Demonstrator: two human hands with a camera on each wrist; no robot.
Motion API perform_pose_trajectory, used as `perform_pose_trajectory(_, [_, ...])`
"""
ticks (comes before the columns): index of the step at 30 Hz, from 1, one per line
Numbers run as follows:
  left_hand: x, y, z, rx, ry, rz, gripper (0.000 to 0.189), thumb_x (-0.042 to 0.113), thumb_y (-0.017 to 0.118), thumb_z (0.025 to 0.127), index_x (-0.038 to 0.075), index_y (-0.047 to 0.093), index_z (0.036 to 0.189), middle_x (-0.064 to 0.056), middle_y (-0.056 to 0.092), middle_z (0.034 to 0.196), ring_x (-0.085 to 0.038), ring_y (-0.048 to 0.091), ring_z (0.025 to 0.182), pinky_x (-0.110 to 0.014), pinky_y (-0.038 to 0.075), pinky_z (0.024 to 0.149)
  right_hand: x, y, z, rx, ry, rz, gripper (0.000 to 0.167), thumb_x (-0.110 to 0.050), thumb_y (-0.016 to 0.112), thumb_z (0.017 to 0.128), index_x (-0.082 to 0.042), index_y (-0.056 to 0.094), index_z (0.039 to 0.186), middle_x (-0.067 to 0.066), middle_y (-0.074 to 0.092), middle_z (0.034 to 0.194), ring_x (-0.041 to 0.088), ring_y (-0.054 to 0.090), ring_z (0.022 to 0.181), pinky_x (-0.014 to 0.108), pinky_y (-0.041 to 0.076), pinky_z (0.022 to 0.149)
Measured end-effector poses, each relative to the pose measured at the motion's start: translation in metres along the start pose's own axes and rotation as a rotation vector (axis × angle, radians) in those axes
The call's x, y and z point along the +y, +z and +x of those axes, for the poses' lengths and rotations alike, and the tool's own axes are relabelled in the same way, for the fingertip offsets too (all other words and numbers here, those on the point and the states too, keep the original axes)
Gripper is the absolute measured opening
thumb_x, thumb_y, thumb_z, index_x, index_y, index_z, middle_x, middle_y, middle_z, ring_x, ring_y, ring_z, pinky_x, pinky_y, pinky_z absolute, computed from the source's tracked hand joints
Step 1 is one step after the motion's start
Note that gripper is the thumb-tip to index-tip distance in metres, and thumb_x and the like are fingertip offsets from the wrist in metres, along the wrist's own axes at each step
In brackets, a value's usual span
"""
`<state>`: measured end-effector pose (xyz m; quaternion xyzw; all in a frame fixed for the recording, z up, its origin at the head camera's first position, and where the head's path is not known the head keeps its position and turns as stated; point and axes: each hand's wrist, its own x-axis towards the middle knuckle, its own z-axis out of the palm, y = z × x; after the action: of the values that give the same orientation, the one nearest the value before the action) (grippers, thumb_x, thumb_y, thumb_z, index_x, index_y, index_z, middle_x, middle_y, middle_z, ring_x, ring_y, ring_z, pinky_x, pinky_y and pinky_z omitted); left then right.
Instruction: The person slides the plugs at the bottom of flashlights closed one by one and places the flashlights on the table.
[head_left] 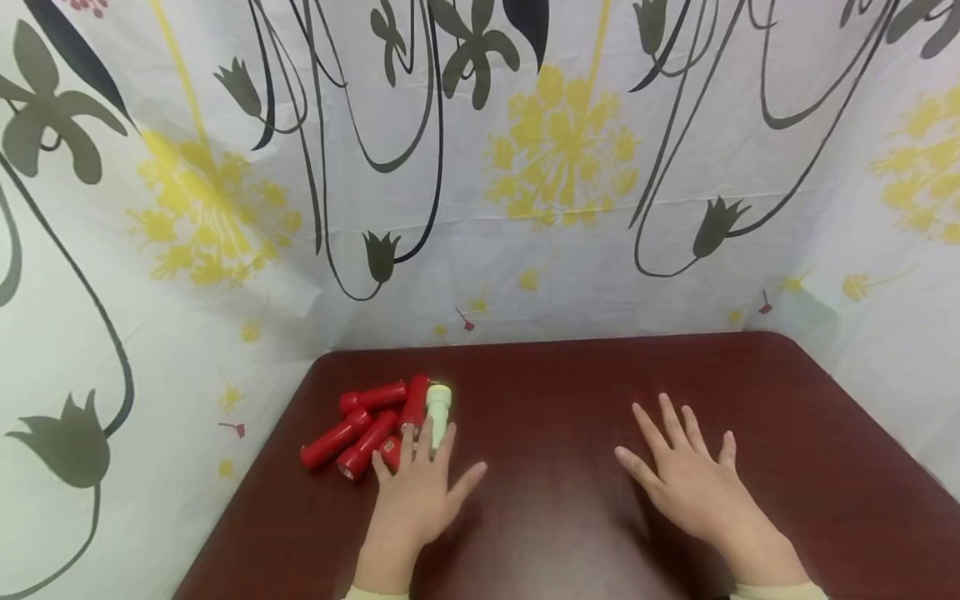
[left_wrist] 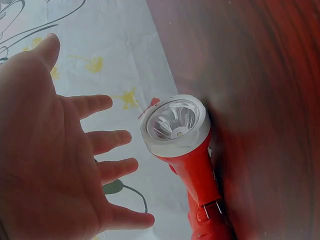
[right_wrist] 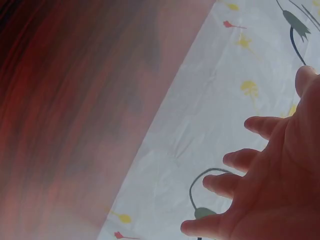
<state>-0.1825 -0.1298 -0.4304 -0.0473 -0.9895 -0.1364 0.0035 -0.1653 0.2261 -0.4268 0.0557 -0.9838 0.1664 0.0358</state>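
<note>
Several red flashlights (head_left: 335,439) lie in a loose cluster on the left of the table, with one pale green flashlight (head_left: 438,406) at the cluster's right edge. My left hand (head_left: 416,500) is spread palm down at the near side of them, its fingertips overlapping the green one and a red one in the head view. In the left wrist view, a red flashlight (left_wrist: 192,175) with a white-rimmed lens is beyond the fingertips, and the palm holds nothing. Over the right half of the table, my right hand (head_left: 693,492) is spread with straight fingers, also holding nothing.
The dark red-brown table (head_left: 540,417) has rounded far corners. A white cloth (head_left: 465,308) printed with yellow flowers and grey tulips hangs behind it and along both sides.
</note>
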Motion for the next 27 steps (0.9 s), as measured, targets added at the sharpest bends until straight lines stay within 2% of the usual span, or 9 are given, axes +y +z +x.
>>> perform_pose_trajectory(3, [-0.001,-0.002,0.001,0.011,0.007,0.001,0.088,0.078,0.05,0.095,0.025,0.04,0.165,-0.015,0.032,0.174,-0.047,0.025,0.162,-0.088,0.017,0.117,-0.005,0.002,0.002,-0.006,-0.005,0.004,0.086,-0.075,0.037,0.105,-0.022,0.023,0.171,0.023,0.006,0.179,0.059,0.013,0.159,0.092,-0.001,0.11])
perform_pose_trajectory(6, [-0.003,-0.005,0.001,0.01,-0.019,-0.008,0.086,0.076,0.051,0.096,0.024,0.041,0.164,-0.016,0.033,0.173,-0.047,0.025,0.161,-0.087,0.018,0.118,-0.011,0.006,0.004,-0.023,-0.008,0.008,0.087,-0.077,0.037,0.104,-0.022,0.025,0.17,0.023,0.009,0.178,0.058,0.014,0.16,0.092,-0.001,0.111])
perform_pose_trajectory(12, [-0.009,-0.009,0.002,-0.004,-0.155,-0.052,0.077,0.063,0.055,0.101,0.015,0.046,0.161,-0.023,0.037,0.169,-0.053,0.028,0.158,-0.086,0.026,0.115,-0.033,0.014,0.008,-0.028,-0.061,-0.01,0.082,-0.077,0.035,0.103,-0.027,0.03,0.169,0.019,0.012,0.179,0.054,0.016,0.162,0.091,0.004,0.113])
perform_pose_trajectory(15, [-0.013,-0.01,0.002,0.007,-0.197,-0.041,0.076,0.058,0.06,0.1,0.012,0.047,0.16,-0.025,0.039,0.167,-0.056,0.03,0.155,-0.086,0.031,0.112,-0.047,0.019,0.01,-0.008,-0.103,-0.029,0.077,-0.073,0.039,0.105,-0.029,0.033,0.168,0.016,0.015,0.179,0.051,0.018,0.163,0.09,0.006,0.115])
perform_pose_trajectory(22, [-0.019,-0.012,0.001,0.087,-0.212,-0.018,0.074,0.045,0.078,0.09,0.008,0.057,0.15,-0.026,0.048,0.154,-0.054,0.046,0.138,-0.073,0.056,0.093,-0.078,0.03,0.014,-0.051,-0.176,-0.053,0.073,-0.069,0.042,0.106,-0.03,0.035,0.167,0.011,0.015,0.18,0.045,0.019,0.165,0.088,0.006,0.119])
perform_pose_trajectory(27, [-0.022,-0.008,0.0,0.073,-0.201,-0.034,0.058,0.037,0.078,0.092,0.007,0.067,0.14,-0.028,0.047,0.147,-0.052,0.049,0.126,-0.063,0.063,0.08,-0.097,0.038,0.01,-0.11,-0.224,-0.043,0.074,-0.071,0.042,0.105,-0.032,0.035,0.167,0.009,0.015,0.18,0.043,0.019,0.165,0.085,0.007,0.121])
